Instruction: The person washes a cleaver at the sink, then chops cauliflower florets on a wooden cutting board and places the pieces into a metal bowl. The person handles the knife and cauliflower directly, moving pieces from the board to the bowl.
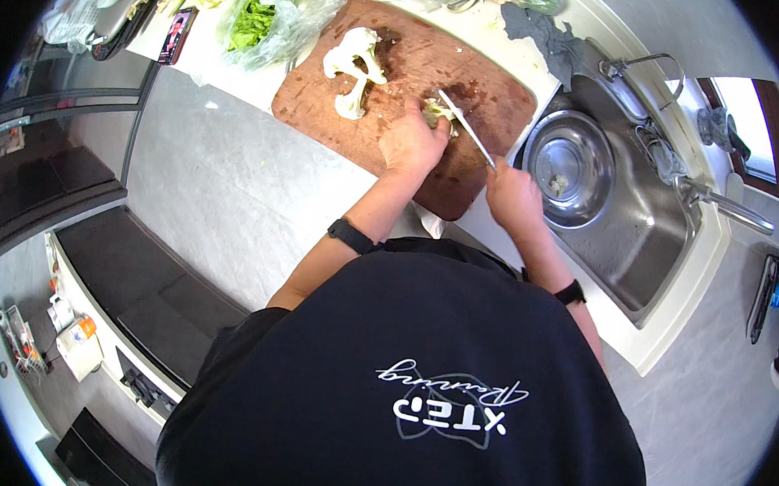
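My left hand (415, 140) steadies a small cauliflower piece (437, 111) on the brown wooden cutting board (390, 46). In my right hand (516, 196) is the handle of a kitchen knife (466, 128). Its blade points away from me and lies right beside the cauliflower piece; whether the edge touches it I cannot tell. Farther left on the board rest a larger cauliflower chunk (348, 54) and a cauliflower floret (350, 103) with its stem. Small white crumbs and wet marks dot the wood.
Right of the board, a metal basin (569, 147) holding a bit of cauliflower sits in the steel sink (639, 260), near a faucet (724, 202). A grey cloth (542, 40) lies at the counter's back. Bagged green leaves (252, 23) and a phone (176, 35) are at the left.
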`<action>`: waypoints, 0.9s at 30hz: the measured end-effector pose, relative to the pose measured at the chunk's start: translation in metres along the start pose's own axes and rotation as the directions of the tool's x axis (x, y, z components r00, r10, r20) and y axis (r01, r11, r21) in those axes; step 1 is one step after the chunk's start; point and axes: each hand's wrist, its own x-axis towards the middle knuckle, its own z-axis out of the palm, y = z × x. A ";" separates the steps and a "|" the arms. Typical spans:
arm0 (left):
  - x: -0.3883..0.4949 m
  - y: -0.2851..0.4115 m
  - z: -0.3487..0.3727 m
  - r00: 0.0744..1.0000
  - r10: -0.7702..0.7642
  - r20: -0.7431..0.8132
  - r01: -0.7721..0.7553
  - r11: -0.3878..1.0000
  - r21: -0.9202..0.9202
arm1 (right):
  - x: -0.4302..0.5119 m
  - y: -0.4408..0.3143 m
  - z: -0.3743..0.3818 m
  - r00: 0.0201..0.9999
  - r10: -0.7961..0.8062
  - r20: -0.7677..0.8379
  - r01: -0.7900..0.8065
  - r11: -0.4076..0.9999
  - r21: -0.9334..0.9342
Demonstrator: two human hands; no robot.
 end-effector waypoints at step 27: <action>0.009 -0.029 0.036 0.911 0.160 -0.380 -0.318 0.860 -0.399 | -0.040 0.011 -0.023 0.997 -0.074 -0.008 0.074 0.987 0.141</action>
